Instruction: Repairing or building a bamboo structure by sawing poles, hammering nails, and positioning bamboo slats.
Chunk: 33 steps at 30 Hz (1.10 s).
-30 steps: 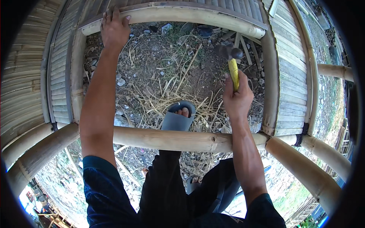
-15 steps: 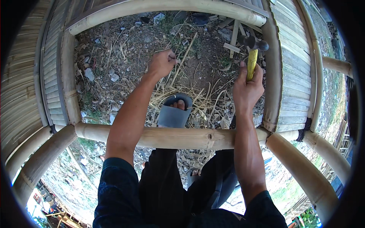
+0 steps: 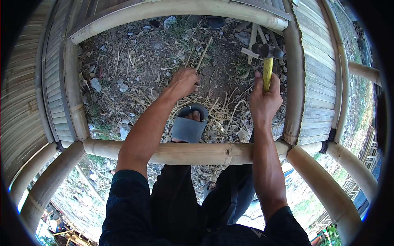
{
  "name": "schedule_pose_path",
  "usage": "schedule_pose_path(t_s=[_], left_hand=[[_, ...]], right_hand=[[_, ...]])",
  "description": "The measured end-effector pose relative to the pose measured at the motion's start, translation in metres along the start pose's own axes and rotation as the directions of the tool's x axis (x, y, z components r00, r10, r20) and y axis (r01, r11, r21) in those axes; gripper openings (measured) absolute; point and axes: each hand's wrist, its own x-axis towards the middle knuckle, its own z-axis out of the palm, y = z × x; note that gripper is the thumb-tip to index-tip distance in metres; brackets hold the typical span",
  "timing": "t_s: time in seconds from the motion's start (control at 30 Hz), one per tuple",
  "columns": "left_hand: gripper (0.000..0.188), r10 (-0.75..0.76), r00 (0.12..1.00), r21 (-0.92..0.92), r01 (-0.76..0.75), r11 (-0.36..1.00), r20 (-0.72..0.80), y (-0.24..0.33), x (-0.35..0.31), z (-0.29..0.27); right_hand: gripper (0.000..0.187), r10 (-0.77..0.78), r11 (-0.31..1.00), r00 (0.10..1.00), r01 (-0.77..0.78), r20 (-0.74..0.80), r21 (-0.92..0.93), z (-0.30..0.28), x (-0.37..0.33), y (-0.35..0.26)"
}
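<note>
Yellow is the handle of the hammer (image 3: 267, 74), which you hold in your right hand (image 3: 266, 98). The fingers of this hand are closed around the handle, with the thumb along its left side, and the dark metal head points away from you, close to the right bamboo post (image 3: 293, 90). Your left hand (image 3: 183, 84) is over the ground, beyond the near bamboo pole (image 3: 197, 154). Its fingers are curled inward; I cannot tell if they pinch something.

The bamboo poles and posts make a frame around a patch of bare ground. Inside it lie pale dry strips (image 3: 221, 108), small stones (image 3: 95, 85) and, near the far right corner, some flat wooden pieces (image 3: 251, 52), partly hidden behind the hammer head. A grey sandal (image 3: 188, 130) contains one foot, and the toes show at its open front.

The near bamboo pole crosses between your body and this ground, and both your forearms pass above it. The far bamboo pole (image 3: 176, 13) closes the other side. Slatted panels stand at the left (image 3: 55, 94) and the right (image 3: 318, 82).
</note>
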Motion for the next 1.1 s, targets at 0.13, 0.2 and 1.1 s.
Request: schedule_pose_path(t_s=[0.13, 0.2, 1.1], left_hand=[[0.019, 0.049, 0.998, 0.109, -0.045, 0.993, -0.032, -0.003, 0.0, 0.004], [0.017, 0.055, 0.998, 0.154, -0.054, 0.987, -0.004, -0.002, 0.002, 0.006], [0.024, -0.342, 0.936, -0.658, 0.203, 0.725, -0.088, -0.015, 0.0, -0.011]], right_hand=[[0.026, 0.002, 1.0, 1.0, -0.002, -0.009, 0.008, 0.0, 0.0, 0.0], [0.026, 0.03, 1.0, 1.0, -0.029, 0.01, -0.005, -0.001, 0.001, -0.002], [0.027, 0.078, 0.997, 0.997, -0.078, 0.012, 0.024, -0.005, 0.002, -0.006]])
